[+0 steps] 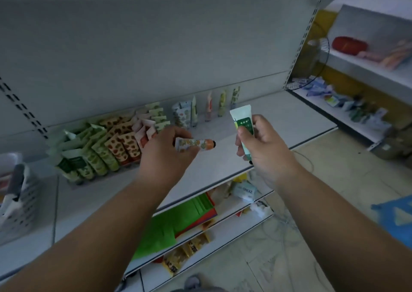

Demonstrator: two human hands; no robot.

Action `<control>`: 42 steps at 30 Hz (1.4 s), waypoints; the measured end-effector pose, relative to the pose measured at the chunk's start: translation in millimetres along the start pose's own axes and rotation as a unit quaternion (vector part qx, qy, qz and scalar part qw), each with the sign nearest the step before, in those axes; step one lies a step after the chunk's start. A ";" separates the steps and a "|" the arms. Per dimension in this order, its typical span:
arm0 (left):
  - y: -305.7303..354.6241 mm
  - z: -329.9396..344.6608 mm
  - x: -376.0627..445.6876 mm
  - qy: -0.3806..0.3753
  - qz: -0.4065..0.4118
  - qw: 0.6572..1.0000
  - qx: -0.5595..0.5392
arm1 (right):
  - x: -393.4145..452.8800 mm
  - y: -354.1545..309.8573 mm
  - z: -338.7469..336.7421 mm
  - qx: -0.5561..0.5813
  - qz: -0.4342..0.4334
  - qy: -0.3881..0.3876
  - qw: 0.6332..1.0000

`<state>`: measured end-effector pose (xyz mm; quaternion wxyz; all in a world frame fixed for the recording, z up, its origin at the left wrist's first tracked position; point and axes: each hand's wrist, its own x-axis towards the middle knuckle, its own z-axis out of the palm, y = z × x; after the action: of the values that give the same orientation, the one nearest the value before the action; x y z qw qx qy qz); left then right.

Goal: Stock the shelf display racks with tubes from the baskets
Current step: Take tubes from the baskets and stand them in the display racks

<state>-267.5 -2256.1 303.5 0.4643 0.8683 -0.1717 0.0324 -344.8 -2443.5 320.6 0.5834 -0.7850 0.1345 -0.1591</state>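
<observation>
Holding one tube in each of the hands above the white shelf, the person looks ready to slot both into the display. Farthest left of the shelf's middle stands a grey perforated basket, its contents too blurred to tell. Right of it, toward the shelf's back, the packed rack leans full of green and spotted orange tubes, so the new ones likely belong further along. Next, the left hand pinches a patterned tube between thumb and fingertips, lying level with its orange shoulder and dark cap pointing right. Behind it, against the shelf's back wall, a sparse row of upright tubes shows open gaps. Right of that row the right hand curls round a white and green tube, crimped end up and cap down. To do this well, I judge that each tube should be turned crimp up like its neighbours, matched to the same print, and lowered cap first into a gap, one hand at a time. A careless nudge could topple the thin standing tubes.
</observation>
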 end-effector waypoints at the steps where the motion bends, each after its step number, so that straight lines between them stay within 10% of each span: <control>1: 1.7 4.8 8.8 0.009 -0.007 1.000 -0.004 | 12.0 0.5 -2.1 -0.014 -0.003 0.004 1.000; 27: 8.6 98.3 124.9 0.116 -0.087 0.922 0.359 | 217.7 56.8 -26.6 -0.097 -0.145 -0.227 0.958; 35: 12.3 127.3 104.0 0.214 -0.038 0.921 0.322 | 232.7 52.7 -25.6 -0.129 -0.202 -0.232 0.943; 42: -11.7 182.4 74.2 0.157 -0.080 0.959 0.222 | 227.4 57.6 -24.0 -0.166 -0.241 -0.283 0.913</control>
<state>-212.8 -2419.2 206.9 0.2825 0.9442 -0.0152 0.1685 -148.4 -2571.0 292.9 0.4022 -0.8913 -0.2054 -0.0415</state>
